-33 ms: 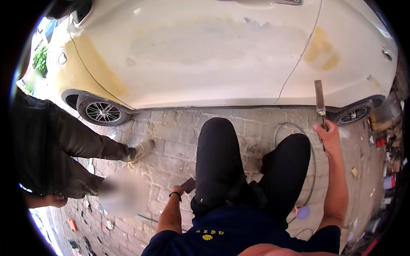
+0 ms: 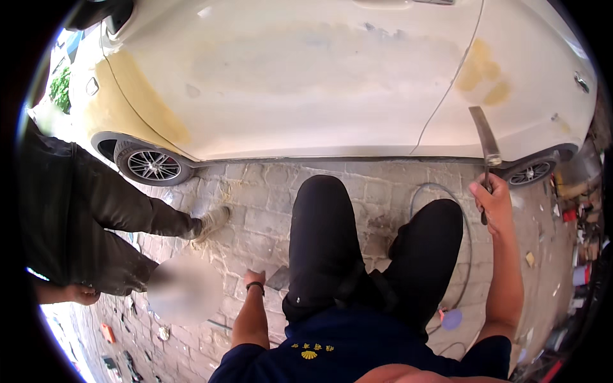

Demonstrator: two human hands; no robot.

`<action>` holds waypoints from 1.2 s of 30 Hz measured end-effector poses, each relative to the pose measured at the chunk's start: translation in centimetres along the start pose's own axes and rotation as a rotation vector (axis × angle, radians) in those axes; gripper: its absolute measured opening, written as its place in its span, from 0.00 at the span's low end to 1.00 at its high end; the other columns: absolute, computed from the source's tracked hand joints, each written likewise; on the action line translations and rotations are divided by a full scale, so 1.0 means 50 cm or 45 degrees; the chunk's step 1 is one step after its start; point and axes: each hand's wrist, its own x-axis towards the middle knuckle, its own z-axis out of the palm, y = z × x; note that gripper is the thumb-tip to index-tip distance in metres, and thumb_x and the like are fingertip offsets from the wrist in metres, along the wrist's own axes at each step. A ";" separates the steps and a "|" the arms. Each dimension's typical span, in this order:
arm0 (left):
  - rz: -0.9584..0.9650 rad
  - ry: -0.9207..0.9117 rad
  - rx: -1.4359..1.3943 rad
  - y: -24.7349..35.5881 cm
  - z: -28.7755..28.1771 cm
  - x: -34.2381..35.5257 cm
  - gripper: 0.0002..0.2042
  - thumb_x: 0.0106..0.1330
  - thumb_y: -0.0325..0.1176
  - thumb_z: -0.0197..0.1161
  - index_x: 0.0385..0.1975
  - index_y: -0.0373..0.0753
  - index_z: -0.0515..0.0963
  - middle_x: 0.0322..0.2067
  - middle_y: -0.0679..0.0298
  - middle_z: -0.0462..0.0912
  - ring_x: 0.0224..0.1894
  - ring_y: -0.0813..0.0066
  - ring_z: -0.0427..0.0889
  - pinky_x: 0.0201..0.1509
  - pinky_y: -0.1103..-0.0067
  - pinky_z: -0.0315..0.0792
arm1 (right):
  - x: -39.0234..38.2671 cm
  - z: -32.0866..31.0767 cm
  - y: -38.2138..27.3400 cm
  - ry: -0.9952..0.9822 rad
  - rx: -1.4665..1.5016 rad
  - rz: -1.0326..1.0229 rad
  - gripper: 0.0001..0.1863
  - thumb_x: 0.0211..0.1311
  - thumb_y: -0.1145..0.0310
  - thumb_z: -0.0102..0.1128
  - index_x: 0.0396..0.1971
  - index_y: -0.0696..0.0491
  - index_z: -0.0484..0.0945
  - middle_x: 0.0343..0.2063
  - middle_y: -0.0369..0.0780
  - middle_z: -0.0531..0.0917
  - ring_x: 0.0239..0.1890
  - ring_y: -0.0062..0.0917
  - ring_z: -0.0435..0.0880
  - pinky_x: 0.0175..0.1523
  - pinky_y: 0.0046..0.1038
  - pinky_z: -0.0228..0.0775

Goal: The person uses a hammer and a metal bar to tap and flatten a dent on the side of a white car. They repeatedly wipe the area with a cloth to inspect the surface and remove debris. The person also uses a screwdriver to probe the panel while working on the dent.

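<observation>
My right hand (image 2: 494,199) is wrapped round the dark handle of a hammer (image 2: 483,134). The hammer's long, narrow metal head stands up in front of the rear part of a white car (image 2: 357,121), apart from its panel. By my left knee my left hand (image 2: 254,277), with a dark band at the wrist, is closed at the edge of a dark flat block (image 2: 278,278). Its fingers are partly hidden. On the car door lies a dull grey patch (image 2: 281,54), and yellowish patches (image 2: 485,71) show on the rear panel and the front fender.
To the left stands another person in dark trousers (image 2: 121,198), one shoe (image 2: 212,223) on the brick paving (image 2: 255,210). A grey hose (image 2: 470,255) curves round my right leg beside a purple round thing (image 2: 451,318). Tools lie at lower left; clutter lines the right edge.
The hammer's head has swung, its lower end going right and its top rising slightly. My left hand has shifted a little left, and the dark block now lies at a different angle.
</observation>
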 end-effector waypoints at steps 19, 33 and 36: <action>1.973 1.378 -0.276 1.116 -0.642 -0.419 0.44 0.66 0.49 0.65 0.74 0.26 0.56 0.77 0.41 0.50 0.80 0.43 0.48 0.78 0.44 0.44 | 0.121 0.150 -0.048 -0.521 0.555 -0.532 0.31 0.68 0.37 0.61 0.38 0.55 0.73 0.26 0.35 0.74 0.23 0.16 0.70 0.25 0.19 0.61; 1.987 1.273 -0.369 1.100 -0.609 -0.352 0.42 0.61 0.47 0.69 0.77 0.48 0.61 0.79 0.53 0.52 0.82 0.50 0.44 0.79 0.46 0.41 | 0.234 0.332 -0.046 -0.232 0.303 -0.808 0.30 0.74 0.39 0.54 0.41 0.58 0.71 0.23 0.36 0.72 0.22 0.16 0.69 0.24 0.20 0.59; 1.947 1.310 -0.447 1.101 -0.615 -0.333 0.41 0.60 0.48 0.70 0.77 0.56 0.62 0.79 0.51 0.50 0.82 0.48 0.42 0.79 0.47 0.38 | 0.272 0.317 -0.036 -0.208 -0.037 -0.863 0.27 0.73 0.44 0.55 0.42 0.58 0.71 0.24 0.37 0.73 0.22 0.16 0.69 0.25 0.20 0.60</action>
